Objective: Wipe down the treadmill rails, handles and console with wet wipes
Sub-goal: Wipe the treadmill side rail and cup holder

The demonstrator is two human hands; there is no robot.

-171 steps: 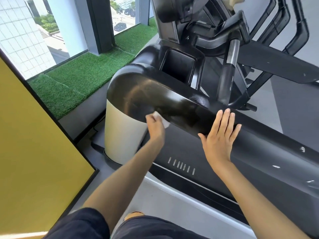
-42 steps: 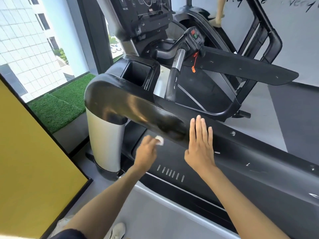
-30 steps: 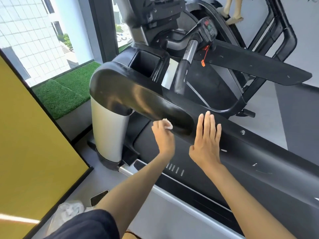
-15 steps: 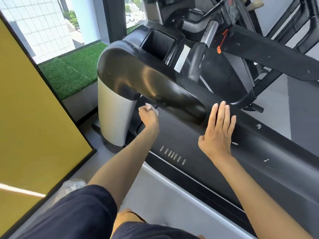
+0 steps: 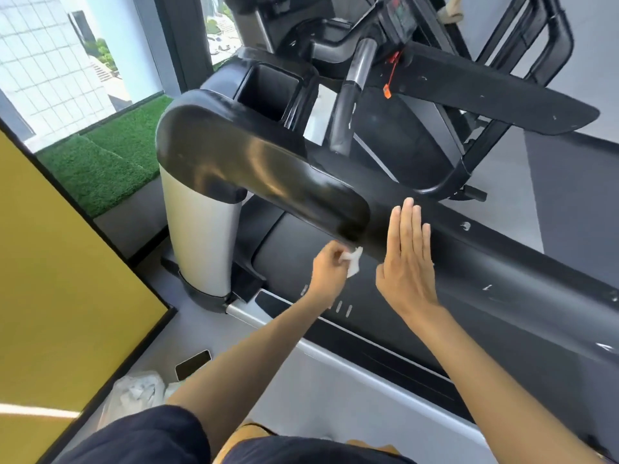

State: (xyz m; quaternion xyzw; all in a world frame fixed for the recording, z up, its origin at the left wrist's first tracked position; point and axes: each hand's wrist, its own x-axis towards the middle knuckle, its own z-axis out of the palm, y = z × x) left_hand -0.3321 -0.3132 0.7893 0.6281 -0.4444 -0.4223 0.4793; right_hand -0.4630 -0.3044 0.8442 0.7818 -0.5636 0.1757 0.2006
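The treadmill's glossy black side rail (image 5: 268,169) runs from upper left down to the right. My left hand (image 5: 330,271) pinches a small white wet wipe (image 5: 353,264) against the rail's lower edge. My right hand (image 5: 407,259) lies flat with straight fingers against the side of the rail just right of the wipe. A grey handle bar (image 5: 351,95) rises behind the rail toward the console (image 5: 400,15) at the top.
A white upright post (image 5: 201,236) holds up the rail's left end. A cup holder pocket (image 5: 268,92) sits behind the rail. On the grey floor lie a phone (image 5: 193,365) and a crumpled plastic bag (image 5: 137,395). A yellow panel (image 5: 60,279) stands at left, green turf (image 5: 100,162) beyond.
My left hand has slid the wipe to the right along the rail's underside, from near the post to beside my right hand. The right hand stays flat on the rail.
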